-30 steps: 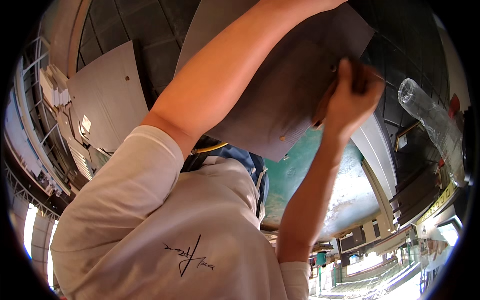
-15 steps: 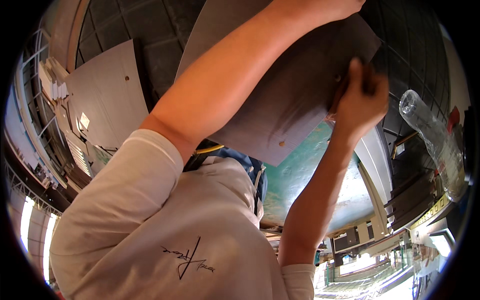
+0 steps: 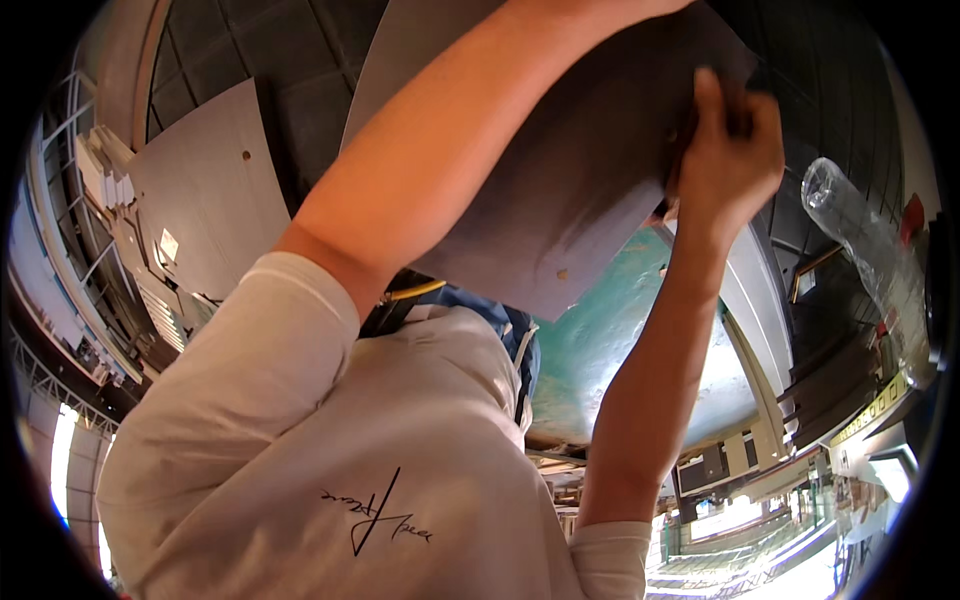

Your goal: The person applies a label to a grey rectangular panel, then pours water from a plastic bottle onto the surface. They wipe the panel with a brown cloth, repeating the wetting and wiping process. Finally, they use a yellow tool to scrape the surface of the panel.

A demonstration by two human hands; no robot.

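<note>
A large grey-brown panel [image 3: 470,235] with small round holes lies tilted in front of me. Its lower corner points toward my body. My left forearm reaches across the panel, and my left hand [image 3: 655,6] is mostly cut off by the top edge, so its fingers are hidden. At the panel's right edge is my right hand [image 3: 735,165], beside one of the holes. Its thumb and fingers are curled, slightly blurred, and whatever they hold does not show. A skin-coloured patch [image 3: 660,214] appears just below that hand at the panel's edge.
A similar panel [image 3: 215,190] with a hole and a pale label lies to the left. Beneath the work is a worn green surface [image 3: 590,345]. A clear plastic roll or bottle [image 3: 870,255] lies on the right. Stacked boards [image 3: 105,180] stand at the far left.
My right hand has moved up along the panel's edge. My left hand has slid slightly up and left, further out of view. The panel has shifted a little upward in the picture.
</note>
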